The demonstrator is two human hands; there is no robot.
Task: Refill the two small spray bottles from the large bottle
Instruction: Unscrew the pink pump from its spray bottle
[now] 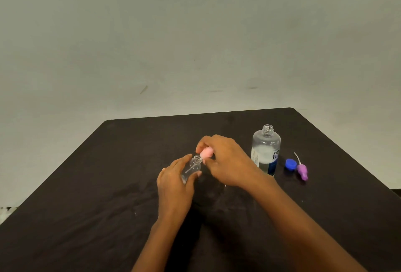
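My left hand [174,181] grips a small clear spray bottle [192,168], tilted, with its neck open. Just above that neck my right hand [225,158] pinches a pink spray head [206,154]; its thin dip tube reaches down into the bottle. The large clear bottle [265,150] stands upright to the right, uncapped, partly filled with clear liquid, with a blue-and-white label. A blue cap [290,164] lies right of it. A purple spray head [302,171] with its dip tube lies beside the cap. A second small bottle is hidden or out of view.
Everything sits on a table covered with a wrinkled black cloth [108,206]. A plain grey-green wall [195,43] rises behind the table's far edge. My right forearm crosses in front of the large bottle's base.
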